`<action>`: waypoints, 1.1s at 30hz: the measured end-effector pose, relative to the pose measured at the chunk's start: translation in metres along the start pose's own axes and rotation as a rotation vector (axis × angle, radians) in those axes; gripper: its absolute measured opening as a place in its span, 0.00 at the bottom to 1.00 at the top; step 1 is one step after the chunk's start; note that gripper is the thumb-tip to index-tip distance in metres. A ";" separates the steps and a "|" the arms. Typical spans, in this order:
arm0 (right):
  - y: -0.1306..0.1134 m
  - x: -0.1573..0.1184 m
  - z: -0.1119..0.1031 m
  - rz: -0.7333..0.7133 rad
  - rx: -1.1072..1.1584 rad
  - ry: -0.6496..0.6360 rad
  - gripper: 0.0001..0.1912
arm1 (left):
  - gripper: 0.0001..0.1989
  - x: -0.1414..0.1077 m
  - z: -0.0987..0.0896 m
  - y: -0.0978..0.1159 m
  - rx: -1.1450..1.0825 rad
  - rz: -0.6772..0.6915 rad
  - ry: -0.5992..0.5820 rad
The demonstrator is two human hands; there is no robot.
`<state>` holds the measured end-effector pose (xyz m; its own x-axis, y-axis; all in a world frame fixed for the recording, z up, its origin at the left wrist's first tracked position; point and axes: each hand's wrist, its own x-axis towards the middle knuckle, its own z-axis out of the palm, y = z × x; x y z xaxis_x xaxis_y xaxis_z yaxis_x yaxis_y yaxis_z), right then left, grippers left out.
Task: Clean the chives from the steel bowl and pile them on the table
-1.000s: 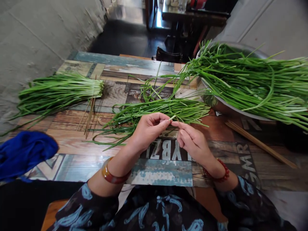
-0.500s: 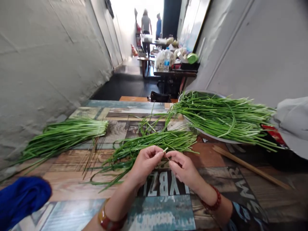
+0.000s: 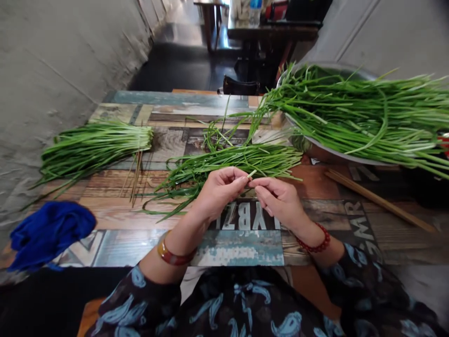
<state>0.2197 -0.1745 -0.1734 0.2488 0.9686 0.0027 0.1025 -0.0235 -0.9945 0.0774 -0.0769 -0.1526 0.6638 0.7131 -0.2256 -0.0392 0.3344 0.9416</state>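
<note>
The left hand pinches a pale stem end between thumb and forefinger, its tip poking out above the fingertips, while the right hand brings its forefinger right up to that pinch, the other fingers curled in; whether it grips something thin there cannot be told. For this close fingertip work, the left pinch is best kept near the end and only firm enough to stop the stem turning, since such a slim stalk would probably bruise or snap under a hard squeeze. The right fingertips do well to work in small, light movements close to the left ones, with both wrists low and steady. The stem is held above the near edge of the loose pile of garlic chives, which lies across the middle of the wooden-look tabletop. A neater bundle of chives lies to the left, thin brown sticks beside it, and a metal bowl heaped with more chives stands to the right. Against the frame just before, the view tips down, bringing in the patterned sleeves and dropping the people in the far passage; the right forefinger lies straighter towards the pinch, while the left grasp and the piles look much the same.
</note>
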 end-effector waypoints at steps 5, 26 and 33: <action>-0.002 -0.002 -0.002 -0.009 -0.023 0.025 0.11 | 0.14 -0.001 0.001 0.000 0.007 -0.004 -0.006; -0.006 -0.002 -0.003 -0.016 -0.052 0.023 0.15 | 0.13 0.000 0.001 0.000 0.001 -0.015 0.055; -0.005 -0.001 -0.004 -0.004 -0.049 0.037 0.14 | 0.11 0.000 0.003 0.000 0.030 0.025 0.052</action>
<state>0.2225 -0.1765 -0.1681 0.2837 0.9588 0.0117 0.1501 -0.0323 -0.9881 0.0793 -0.0789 -0.1515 0.6230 0.7525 -0.2135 -0.0323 0.2975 0.9542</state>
